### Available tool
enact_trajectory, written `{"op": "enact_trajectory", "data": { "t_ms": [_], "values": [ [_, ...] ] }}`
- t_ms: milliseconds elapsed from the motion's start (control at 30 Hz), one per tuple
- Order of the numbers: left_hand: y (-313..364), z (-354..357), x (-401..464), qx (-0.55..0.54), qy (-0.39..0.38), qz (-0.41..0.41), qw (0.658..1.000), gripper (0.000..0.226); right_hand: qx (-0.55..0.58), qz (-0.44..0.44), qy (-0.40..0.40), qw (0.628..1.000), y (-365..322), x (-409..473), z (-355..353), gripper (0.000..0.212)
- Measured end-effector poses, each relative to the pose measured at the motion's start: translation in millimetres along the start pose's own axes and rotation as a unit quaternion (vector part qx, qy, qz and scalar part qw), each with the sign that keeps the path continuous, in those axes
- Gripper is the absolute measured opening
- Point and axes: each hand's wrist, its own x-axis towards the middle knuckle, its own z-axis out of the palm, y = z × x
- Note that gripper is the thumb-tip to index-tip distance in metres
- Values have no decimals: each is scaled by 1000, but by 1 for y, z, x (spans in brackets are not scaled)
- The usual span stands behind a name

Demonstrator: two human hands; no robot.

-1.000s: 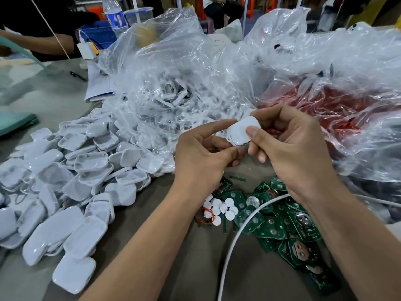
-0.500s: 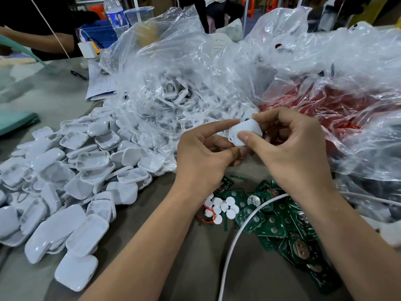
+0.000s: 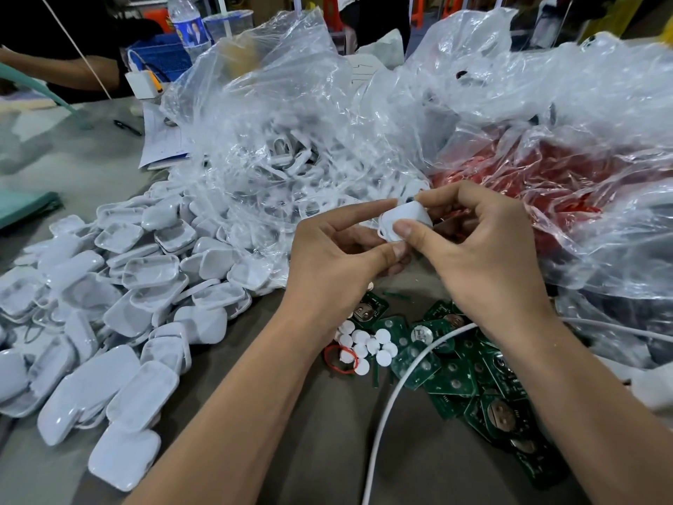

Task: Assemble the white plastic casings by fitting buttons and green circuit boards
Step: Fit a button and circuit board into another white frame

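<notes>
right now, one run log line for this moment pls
stage: fitting casing | left hand: pinches white casing | right hand: pinches same casing | buttons, circuit boards: on table

Grey worktable (image 3: 54, 169), red plastic chairs (image 3: 333, 9) behind, dim workshop beyond.

A small assembly workshop. Left of the fingers, a heap of white casings (image 3: 109, 304) covers the grey worktable (image 3: 54, 169); below them lie green circuit boards (image 3: 455, 369) and white buttons (image 3: 364, 346), while beyond them bulk clear plastic bags (image 3: 291, 140) hold more parts.
</notes>
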Motion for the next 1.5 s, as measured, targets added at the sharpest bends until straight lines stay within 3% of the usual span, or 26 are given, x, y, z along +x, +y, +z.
{"op": "enact_trajectory", "data": {
  "t_ms": [500, 733, 1067, 1500],
  "values": [
    [-1, -1, 1, -15, 15, -27, 999, 38, -9, -2, 29, 1000, -5, -7, 5, 29],
    [-1, 5, 0, -80, 49, -69, 993, 16, -4, -14, 24, 1000, -6, -9, 7, 28],
    [-2, 5, -1, -107, 68, -90, 988, 15, 28, 7, 27, 999, -1, -7, 7, 14],
    [-1, 3, 1, -120, 72, -58, 989, 15, 198, 78, -50, 976, 0, -3, 6, 11]
  ]
}}
